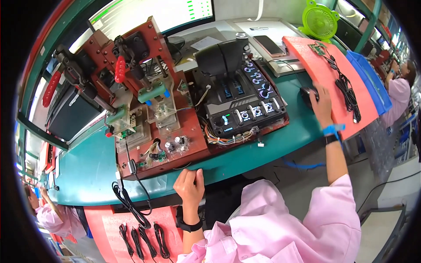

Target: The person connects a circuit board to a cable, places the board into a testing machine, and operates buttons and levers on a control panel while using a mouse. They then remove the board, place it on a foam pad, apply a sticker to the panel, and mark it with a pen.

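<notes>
My right hand (322,107) rests on a black computer mouse (305,94), its fingers curled over it. My left hand (189,187) is closed in a loose fist at the front edge of the green table (228,168), and I see nothing in it. In front of me stands a black throttle-style control panel (245,111) with lit knobs and a double lever. To its left is a red test fixture (184,142) with two toggle clamps, one with a red handle (119,70). Clear blocks and small green circuit boards sit under the clamps.
A monitor (184,17) stands behind the fixture. At the right, a pink foam sheet (355,101) bears a coiled black cable (347,94), beside a blue tray (372,83). A phone (269,45) and a green fan (320,21) are farther back. Bundled cables (151,241) lie on foam at lower left.
</notes>
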`<state>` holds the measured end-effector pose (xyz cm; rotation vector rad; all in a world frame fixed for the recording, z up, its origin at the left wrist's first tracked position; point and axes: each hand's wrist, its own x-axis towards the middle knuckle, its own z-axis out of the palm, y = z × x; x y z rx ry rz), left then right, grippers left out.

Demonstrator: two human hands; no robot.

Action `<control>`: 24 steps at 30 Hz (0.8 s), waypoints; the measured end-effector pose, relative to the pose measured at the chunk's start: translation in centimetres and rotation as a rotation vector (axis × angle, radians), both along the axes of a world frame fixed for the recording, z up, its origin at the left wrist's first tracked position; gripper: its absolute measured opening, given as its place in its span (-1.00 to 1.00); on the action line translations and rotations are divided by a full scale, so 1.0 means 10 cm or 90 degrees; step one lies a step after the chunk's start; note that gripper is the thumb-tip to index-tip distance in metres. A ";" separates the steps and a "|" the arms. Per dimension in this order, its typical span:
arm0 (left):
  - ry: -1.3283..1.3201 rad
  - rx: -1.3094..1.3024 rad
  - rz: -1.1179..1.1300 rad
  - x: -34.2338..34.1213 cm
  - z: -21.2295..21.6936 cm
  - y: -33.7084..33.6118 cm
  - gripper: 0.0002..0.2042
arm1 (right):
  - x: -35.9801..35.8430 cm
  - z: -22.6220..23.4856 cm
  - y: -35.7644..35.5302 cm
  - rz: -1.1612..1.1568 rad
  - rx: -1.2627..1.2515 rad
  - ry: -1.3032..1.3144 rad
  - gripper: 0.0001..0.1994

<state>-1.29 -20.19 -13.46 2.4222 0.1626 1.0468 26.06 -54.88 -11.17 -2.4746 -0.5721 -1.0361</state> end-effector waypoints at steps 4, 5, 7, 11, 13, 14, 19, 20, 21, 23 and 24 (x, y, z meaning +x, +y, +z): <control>-0.038 -0.009 -0.021 -0.02 0.00 0.02 -0.80 | -0.13 -0.16 -0.07 -0.001 0.034 0.079 -0.70; -0.033 -0.013 -0.020 -0.03 0.01 0.02 -0.79 | -0.13 -0.14 -0.04 -0.010 0.009 0.086 -0.70; -0.024 -0.024 -0.023 -0.02 0.02 -0.03 -0.78 | -0.09 -0.18 -0.06 0.006 -0.008 0.080 -0.70; -0.016 -0.015 -0.010 -0.05 0.02 -0.02 -0.78 | -0.01 -0.21 -0.08 0.009 -0.048 0.070 -0.69; -0.019 -0.016 -0.004 -0.06 0.03 -0.03 -0.78 | -0.02 -0.22 -0.07 -0.005 -0.046 0.055 -0.70; -0.021 -0.019 -0.005 -0.05 0.03 -0.03 -0.78 | -0.03 -0.21 -0.04 -0.001 -0.046 0.057 -0.70; -0.021 -0.027 -0.002 -0.02 0.05 -0.03 -0.77 | -0.02 -0.16 -0.01 -0.028 -0.046 0.093 -0.71; -0.017 -0.029 -0.003 -0.02 0.05 -0.03 -0.77 | -0.01 -0.16 -0.02 -0.034 -0.041 0.086 -0.72; -0.014 -0.022 0.000 -0.01 0.05 -0.02 -0.78 | 0.00 -0.17 -0.03 -0.038 -0.035 0.079 -0.73; -0.009 -0.009 0.005 -0.01 0.03 -0.02 -0.78 | 0.00 -0.18 -0.04 -0.039 -0.033 0.078 -0.73; -0.007 -0.009 0.005 -0.01 0.02 -0.02 -0.78 | 0.00 -0.19 -0.04 -0.041 -0.029 0.074 -0.73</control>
